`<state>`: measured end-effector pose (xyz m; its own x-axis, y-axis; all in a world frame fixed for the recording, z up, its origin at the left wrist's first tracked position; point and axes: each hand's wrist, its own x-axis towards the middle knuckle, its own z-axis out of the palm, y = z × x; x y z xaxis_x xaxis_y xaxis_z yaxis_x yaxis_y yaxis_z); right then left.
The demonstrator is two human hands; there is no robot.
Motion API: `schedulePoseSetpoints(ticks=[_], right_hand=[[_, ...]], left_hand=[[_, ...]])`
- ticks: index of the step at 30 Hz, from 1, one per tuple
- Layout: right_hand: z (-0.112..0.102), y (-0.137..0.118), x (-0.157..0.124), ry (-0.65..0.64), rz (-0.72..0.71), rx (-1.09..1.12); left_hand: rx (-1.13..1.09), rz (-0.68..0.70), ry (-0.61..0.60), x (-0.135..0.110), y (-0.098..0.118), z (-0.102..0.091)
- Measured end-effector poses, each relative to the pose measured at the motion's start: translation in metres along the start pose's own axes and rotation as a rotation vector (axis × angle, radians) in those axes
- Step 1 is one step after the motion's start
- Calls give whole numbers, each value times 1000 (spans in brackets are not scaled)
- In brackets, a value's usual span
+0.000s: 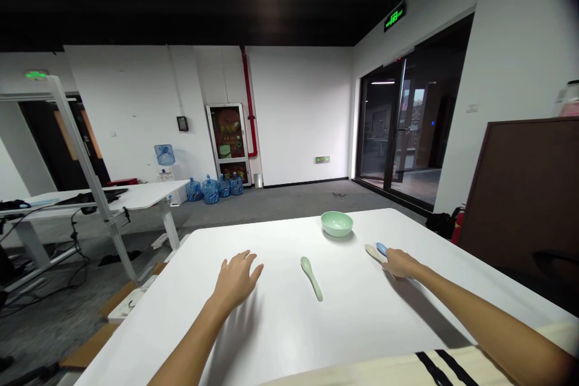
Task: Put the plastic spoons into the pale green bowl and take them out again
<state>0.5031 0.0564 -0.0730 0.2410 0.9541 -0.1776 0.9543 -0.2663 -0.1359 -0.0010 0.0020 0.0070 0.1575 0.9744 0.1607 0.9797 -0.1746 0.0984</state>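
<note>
A green spoon (311, 278) lies on the white table (280, 325) between my hands. To its left my left hand (237, 277) hovers over the tabletop, fingers spread, holding nothing. On the other side, my right hand (400, 263) is closed over the handle end of a blue spoon (382, 248). A beige spoon (374, 253) sits right beside it, its handle running to my fingertips; whether my fingers grip that one too, I cannot tell. Both spoon heads point away from me. Near the table's far edge stands a green bowl (337, 224).
Light cloth with black stripes (446, 368) shows at the near edge. A brown partition (520, 193) rises beyond the table's right side. At left are another white desk (149, 195) with a metal post and cables, and blue water bottles (210, 189) on the floor.
</note>
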Motion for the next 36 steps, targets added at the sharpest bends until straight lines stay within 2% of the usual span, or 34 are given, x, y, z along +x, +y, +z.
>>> schedulePoseSetpoints(ticks=[13, 19, 24, 31, 36], right_hand=[[0, 1, -1, -13, 19, 25], [-7, 3, 0, 46, 37, 29], [-11, 11, 3, 138, 128, -13], [-2, 30, 7, 91, 162, -9], [-1, 33, 11, 95, 157, 22]], left_hand=[[9, -2, -6, 1, -1, 1], [15, 5, 6, 3, -2, 4], [10, 6, 2, 2, -1, 3], [11, 8, -12, 2, 0, 3], [4, 6, -8, 3, 0, 3]])
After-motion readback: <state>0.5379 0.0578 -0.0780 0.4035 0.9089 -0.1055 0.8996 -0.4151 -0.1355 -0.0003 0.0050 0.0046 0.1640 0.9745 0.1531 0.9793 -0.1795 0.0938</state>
